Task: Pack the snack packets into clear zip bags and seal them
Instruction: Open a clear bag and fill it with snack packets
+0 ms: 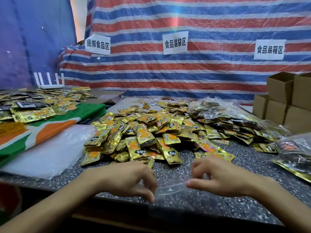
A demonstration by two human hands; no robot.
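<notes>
Speckled counter [252,167]: curled hands [127,179] [220,179] pinch zip bag [170,190].

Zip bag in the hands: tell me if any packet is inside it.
No, the zip bag shows only speckled table through it; packets lie beyond.

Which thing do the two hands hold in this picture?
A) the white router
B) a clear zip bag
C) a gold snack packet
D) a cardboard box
B: the left hand and the right hand each pinch one side of the clear zip bag, while the gold snack packets lie in a pile behind the hands.
</notes>
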